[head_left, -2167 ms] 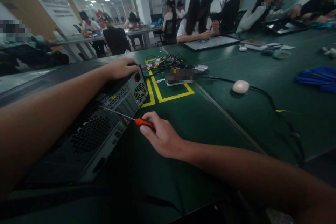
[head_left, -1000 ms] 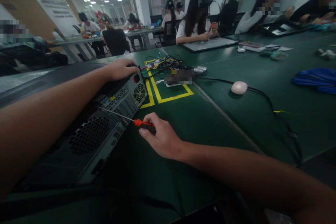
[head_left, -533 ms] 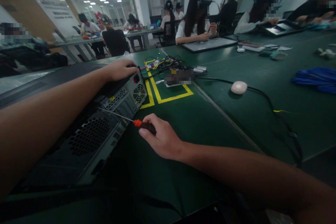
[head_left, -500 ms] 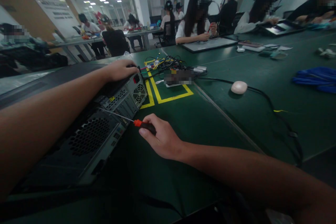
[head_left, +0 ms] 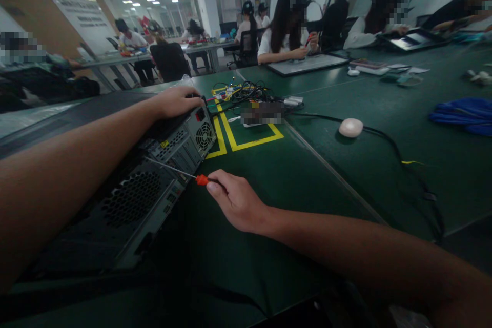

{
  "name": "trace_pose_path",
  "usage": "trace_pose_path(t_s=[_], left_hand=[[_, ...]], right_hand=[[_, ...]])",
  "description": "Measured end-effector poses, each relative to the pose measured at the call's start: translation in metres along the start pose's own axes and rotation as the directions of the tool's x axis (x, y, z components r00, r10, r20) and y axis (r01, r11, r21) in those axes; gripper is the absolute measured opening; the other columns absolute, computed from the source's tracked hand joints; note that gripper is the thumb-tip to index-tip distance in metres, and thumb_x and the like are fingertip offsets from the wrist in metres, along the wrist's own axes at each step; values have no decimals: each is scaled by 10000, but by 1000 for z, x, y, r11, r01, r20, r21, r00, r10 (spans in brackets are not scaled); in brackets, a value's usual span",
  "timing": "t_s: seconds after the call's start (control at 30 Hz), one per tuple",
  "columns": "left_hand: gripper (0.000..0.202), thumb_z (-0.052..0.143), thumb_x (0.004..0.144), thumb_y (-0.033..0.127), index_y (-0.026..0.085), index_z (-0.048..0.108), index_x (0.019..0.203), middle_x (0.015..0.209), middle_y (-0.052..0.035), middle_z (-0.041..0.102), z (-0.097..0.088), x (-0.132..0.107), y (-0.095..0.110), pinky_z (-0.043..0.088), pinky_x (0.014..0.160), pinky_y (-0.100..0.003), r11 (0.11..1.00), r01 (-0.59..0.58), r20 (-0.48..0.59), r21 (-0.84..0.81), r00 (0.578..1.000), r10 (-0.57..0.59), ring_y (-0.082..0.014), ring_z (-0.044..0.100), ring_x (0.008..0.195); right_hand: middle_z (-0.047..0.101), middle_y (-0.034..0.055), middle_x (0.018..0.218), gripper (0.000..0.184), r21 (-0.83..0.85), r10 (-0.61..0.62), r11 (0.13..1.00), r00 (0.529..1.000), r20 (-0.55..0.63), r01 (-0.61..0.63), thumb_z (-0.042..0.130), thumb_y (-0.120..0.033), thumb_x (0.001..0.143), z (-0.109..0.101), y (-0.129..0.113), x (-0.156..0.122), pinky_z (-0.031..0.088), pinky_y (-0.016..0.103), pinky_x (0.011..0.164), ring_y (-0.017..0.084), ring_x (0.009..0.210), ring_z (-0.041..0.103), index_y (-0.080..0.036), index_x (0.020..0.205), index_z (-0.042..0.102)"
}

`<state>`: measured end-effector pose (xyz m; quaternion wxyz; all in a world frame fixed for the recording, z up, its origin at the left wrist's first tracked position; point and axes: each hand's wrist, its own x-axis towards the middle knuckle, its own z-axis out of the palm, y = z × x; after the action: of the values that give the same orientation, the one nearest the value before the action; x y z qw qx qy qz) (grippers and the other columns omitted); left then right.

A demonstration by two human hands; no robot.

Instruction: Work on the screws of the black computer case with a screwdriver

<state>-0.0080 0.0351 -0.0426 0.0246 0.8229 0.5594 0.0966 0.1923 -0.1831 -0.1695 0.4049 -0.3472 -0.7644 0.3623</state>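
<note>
1. While the case (head_left: 156, 192) rests on the green table (head_left: 319, 200), its back panel turned toward the right hand (head_left: 242, 202), the left hand (head_left: 179, 101) lies over the top edge at its far end.
2. The left fingers bend over that edge, set close together; from where I stand I cannot tell whether they grip the case or only press on it, as the thumb is hidden.
3. The right hand is just off the case's back, near its slots, with thumb and fingers closed round the handle of a screwdriver (head_left: 202, 180).
4. The screwdriver's orange collar shows ahead of the thumb, and its thin shaft slants up to the case's back, ending just above the honeycomb vent (head_left: 134, 197). Whether the tip sits in a screw is too small to see.
5. Just past the case's far end lies a tangle of cables (head_left: 249, 92), partly over yellow tape (head_left: 255, 142) on the table.
6. Well to the right of the case sits a pale rounded thing (head_left: 351, 127) beside a black cord (head_left: 388, 143); farther right is a blue bundle (head_left: 463, 117).
7. Beyond the case, across the table, a co-worker (head_left: 282, 43) bends over a flat panel (head_left: 309, 64).
</note>
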Motion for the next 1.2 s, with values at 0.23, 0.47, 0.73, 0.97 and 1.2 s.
trace_pose_path(t_s=[0.23, 0.47, 0.73, 0.97, 1.2], left_hand=[[701, 500, 807, 659, 262, 747, 1329, 1356, -127, 716, 0, 0, -1, 460, 1143, -508, 1000, -20, 0, -3, 1000, 20, -402, 611, 1302], [752, 465, 804, 686, 239, 739, 1342, 1360, -126, 716, 0, 0, 0, 475, 1142, -458, 1000, -22, 4, -4, 1000, 22, -373, 622, 1290], [754, 480, 812, 661, 177, 738, 1329, 1350, -160, 714, 0, 2, -2, 474, 1139, -474, 999, -33, 9, -1, 999, 33, -392, 634, 1269], [733, 485, 820, 683, 215, 749, 1319, 1332, -162, 721, 3, 3, -6, 469, 1138, -527, 999, -50, -8, -18, 999, 49, -410, 627, 1275], [715, 500, 817, 667, 223, 747, 1321, 1339, -150, 723, 2, 4, -6, 474, 1132, -524, 999, -50, -4, -10, 999, 50, -410, 624, 1285]], right_hand=[[660, 15, 943, 247, -6, 86, 996, 996, -8, -86, 614, -392, 997, -1, -3, -2, 452, 337, 733, 189, 770, 607, -230, 1167, 537], [613, 0, 920, 196, 9, 103, 995, 995, -14, -103, 584, -346, 981, 0, -1, -1, 444, 350, 734, 198, 780, 607, -248, 1123, 489], [602, -8, 926, 181, 5, 86, 996, 996, -21, -86, 594, -342, 978, 2, 2, -1, 437, 339, 746, 189, 788, 597, -251, 1102, 499], [628, 3, 935, 168, -12, 102, 995, 995, -11, -102, 598, -348, 989, 0, 0, -1, 455, 340, 758, 194, 800, 608, -252, 1091, 505], [630, 6, 943, 166, -3, 97, 995, 995, -1, -97, 594, -343, 994, -1, -1, -1, 445, 334, 745, 191, 795, 598, -247, 1101, 513]])
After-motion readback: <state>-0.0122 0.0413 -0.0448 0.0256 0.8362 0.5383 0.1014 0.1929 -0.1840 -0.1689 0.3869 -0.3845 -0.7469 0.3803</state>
